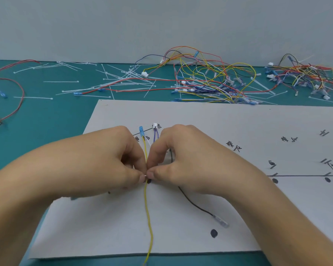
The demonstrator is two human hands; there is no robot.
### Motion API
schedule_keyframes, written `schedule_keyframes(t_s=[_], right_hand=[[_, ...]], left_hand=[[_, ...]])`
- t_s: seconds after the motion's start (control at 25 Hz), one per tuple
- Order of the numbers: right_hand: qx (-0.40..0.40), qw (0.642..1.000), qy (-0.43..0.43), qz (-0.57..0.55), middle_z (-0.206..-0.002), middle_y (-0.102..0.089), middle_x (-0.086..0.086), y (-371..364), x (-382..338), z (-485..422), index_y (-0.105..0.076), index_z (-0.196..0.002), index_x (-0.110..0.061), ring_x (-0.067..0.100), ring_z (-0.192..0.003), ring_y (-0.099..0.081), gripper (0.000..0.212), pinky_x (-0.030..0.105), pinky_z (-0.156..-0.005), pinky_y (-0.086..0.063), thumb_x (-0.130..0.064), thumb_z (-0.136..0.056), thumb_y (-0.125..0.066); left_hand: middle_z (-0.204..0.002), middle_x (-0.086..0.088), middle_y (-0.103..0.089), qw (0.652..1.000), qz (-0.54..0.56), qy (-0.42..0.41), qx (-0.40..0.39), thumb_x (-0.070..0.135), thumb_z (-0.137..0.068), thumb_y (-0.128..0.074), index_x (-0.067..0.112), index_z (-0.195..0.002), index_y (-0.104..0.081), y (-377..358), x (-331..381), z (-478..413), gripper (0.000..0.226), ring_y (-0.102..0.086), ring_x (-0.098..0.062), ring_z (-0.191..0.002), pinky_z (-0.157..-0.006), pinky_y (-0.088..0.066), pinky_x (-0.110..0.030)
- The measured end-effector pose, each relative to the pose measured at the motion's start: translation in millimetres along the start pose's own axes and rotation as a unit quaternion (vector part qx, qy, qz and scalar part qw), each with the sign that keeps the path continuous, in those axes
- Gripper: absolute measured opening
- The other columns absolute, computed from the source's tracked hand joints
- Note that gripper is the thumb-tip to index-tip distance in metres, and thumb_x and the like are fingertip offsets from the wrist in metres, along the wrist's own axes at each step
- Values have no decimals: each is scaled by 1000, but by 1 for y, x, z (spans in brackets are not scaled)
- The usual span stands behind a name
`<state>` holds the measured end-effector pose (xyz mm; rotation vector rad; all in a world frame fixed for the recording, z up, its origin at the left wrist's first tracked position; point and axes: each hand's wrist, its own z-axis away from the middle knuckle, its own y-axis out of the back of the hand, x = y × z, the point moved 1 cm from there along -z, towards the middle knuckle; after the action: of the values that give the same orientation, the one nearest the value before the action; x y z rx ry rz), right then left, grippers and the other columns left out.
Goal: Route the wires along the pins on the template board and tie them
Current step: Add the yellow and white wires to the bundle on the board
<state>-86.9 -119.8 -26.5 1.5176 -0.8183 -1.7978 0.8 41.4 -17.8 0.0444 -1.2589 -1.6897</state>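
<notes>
Left hand [104, 160] and right hand [190, 160] meet thumb to thumb over the template board [238, 121]. Each grip is pinched on a small white tie [146, 176] at the yellow wire [147, 217]. The wire's blue terminal [141, 130] lies just beyond the grip; the black wire [196, 205] trails off to its right.

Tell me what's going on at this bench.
A person's left hand and right hand both pinch a small white tie end at the thin yellow wire on the white paper template board. A thin black wire lies loose to the right. Spare white cable ties and tangled coloured wires lie on the green mat behind.
</notes>
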Motion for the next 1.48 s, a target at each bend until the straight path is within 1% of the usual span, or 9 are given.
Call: schedule_keyframes(t_s=[0.12, 0.24, 0.44, 0.56, 0.72, 0.92, 1.04, 1.24, 1.48], right_hand=[[5, 1000, 9, 21, -84, -67, -13, -5, -4, 2, -76, -80, -30, 1, -82, -60, 1, 21, -68, -53, -31, -81, -76], [16, 999, 17, 32, -84, -64, -13, -11, -7, 2, -69, -76, -27, 2, -83, -57, 6, 31, -73, -55, -27, -81, -73], [19, 999, 21, 42, -81, -59, -14, -14, -8, 2, -66, -75, -26, 2, -80, -55, 9, 28, -66, -50, -26, -83, -70], [23, 998, 26, 43, -82, -59, -13, -14, -7, 2, -65, -75, -25, 5, -81, -56, 9, 30, -69, -52, -25, -83, -69], [23, 999, 29, 40, -83, -61, -11, -15, -8, 3, -64, -75, -24, 10, -81, -58, 9, 34, -72, -55, -23, -83, -67], [29, 998, 25, 42, -82, -61, -11, -17, -7, 2, -61, -71, -25, 13, -80, -61, 12, 35, -73, -56, -21, -82, -66], [30, 998, 25, 42, -83, -60, -11, -18, -8, 2, -60, -70, -25, 13, -80, -61, 14, 36, -73, -56, -22, -82, -66], [28, 998, 24, 46, -82, -61, -11, -18, -8, 1, -60, -70, -25, 13, -80, -61, 13, 35, -73, -57, -21, -82, -65], [27, 998, 23, 49, -81, -61, -10, -18, -8, 2, -59, -70, -25, 13, -80, -61, 13, 35, -73, -57, -22, -82, -65]], left_hand=[[-58, 11, -69, 1000, -2, 6, -10, 60, -68, -67, 44, -80, -76, 7, -11, -2, 22, -58, -8, -47, -51, -59, -34], [-56, 6, -69, 999, 33, 12, -38, 58, -59, -69, 36, -75, -77, 17, -26, -2, 29, -56, -5, -43, -44, -51, -22], [-64, -9, -70, 992, 107, -11, -72, 42, -60, -85, 29, -77, -77, 31, -50, 0, 23, -63, -13, -52, -48, -55, -29], [-72, -11, -71, 990, 122, -14, -77, 53, -51, -99, 27, -83, -77, 38, -62, 1, 47, -69, -20, -55, -46, -55, -33], [-80, -11, -76, 984, 169, -45, -22, 62, -49, -96, 25, -90, -79, 47, -71, 4, 58, -64, -20, -47, -44, -53, -30], [-86, -16, -79, 971, 204, -98, 75, 53, -56, -97, 15, -93, -83, 57, -80, -4, 55, -77, -29, -68, -68, -63, -30], [-78, -16, -78, 970, 210, -75, 94, 60, -50, -96, 15, -91, -83, 55, -82, -7, 62, -75, -30, -64, -64, -64, -35], [-72, -14, -76, 977, 196, -47, 64, 70, -45, -92, 15, -88, -82, 51, -84, -11, 70, -70, -22, -58, -58, -60, -29], [-73, -12, -77, 985, 163, -4, 59, 46, -51, -88, 17, -83, -82, 50, -81, -10, 43, -71, -18, -59, -58, -60, -27]])
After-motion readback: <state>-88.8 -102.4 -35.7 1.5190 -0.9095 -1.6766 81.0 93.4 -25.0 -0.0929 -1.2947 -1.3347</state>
